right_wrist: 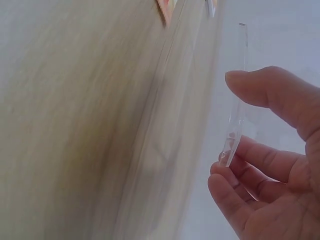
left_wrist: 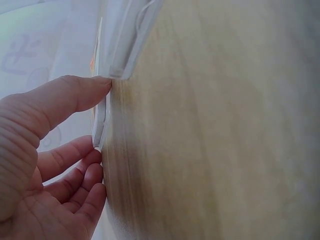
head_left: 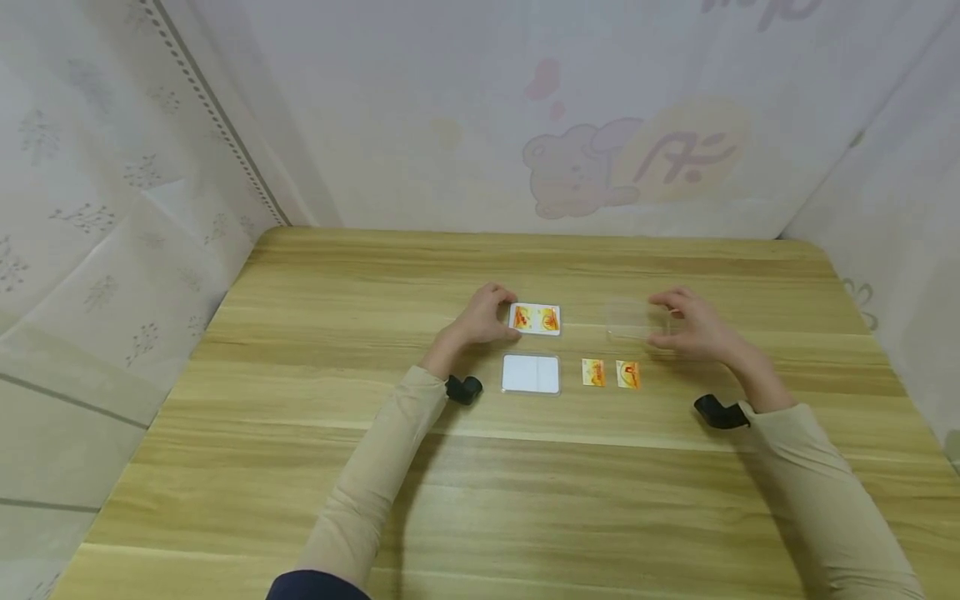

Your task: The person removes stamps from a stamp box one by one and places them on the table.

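Note:
My left hand (head_left: 482, 317) grips a flat clear case (head_left: 535, 319) by its left end, thumb at the near edge and fingers at the far edge. A white insert with two orange-and-yellow stamps shows in that case, which lies at the table's surface. Raised off the wood, a transparent plastic cover (right_wrist: 242, 55) is pinched in my right hand (head_left: 697, 327) between thumb and fingers. Nearer to me lies a second clear case (head_left: 531, 373) with a blank white insert. To its right are two loose stamps, one (head_left: 593, 372) beside the other (head_left: 628, 374).
The wood-grain table (head_left: 525, 500) reaches back to a pale printed curtain (head_left: 420, 125). Black wrist cameras are strapped at the left wrist (head_left: 465, 390) and the right wrist (head_left: 722, 412).

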Motion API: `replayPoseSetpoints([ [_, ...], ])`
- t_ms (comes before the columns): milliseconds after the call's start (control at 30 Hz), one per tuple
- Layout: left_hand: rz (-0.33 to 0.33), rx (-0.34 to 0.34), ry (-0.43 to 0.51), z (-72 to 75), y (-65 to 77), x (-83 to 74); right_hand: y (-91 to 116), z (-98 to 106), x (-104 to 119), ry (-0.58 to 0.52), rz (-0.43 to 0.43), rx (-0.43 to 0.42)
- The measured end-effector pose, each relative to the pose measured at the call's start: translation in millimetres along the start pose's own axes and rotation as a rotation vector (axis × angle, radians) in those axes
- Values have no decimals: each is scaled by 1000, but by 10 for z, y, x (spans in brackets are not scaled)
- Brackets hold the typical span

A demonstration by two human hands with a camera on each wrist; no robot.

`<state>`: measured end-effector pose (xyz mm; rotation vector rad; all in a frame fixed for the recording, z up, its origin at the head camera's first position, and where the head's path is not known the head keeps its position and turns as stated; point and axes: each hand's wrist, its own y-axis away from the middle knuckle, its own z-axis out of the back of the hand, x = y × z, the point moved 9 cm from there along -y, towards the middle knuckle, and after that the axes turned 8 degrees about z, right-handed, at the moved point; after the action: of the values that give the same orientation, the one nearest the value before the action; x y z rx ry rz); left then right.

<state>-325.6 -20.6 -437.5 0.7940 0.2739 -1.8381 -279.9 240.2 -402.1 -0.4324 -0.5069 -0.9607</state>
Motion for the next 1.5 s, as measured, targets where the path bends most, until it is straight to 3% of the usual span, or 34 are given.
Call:
replayPoseSetpoints([
  [300,10,-4,18,19,34,11,56,43,-66,29,58,-28],
  [767,-14,2,14,6,25,-17,250,102,-375,9,-60,-10],
  [1500,5,-6,-1,13,27,-8,340,156,-457,90,-84,54],
])
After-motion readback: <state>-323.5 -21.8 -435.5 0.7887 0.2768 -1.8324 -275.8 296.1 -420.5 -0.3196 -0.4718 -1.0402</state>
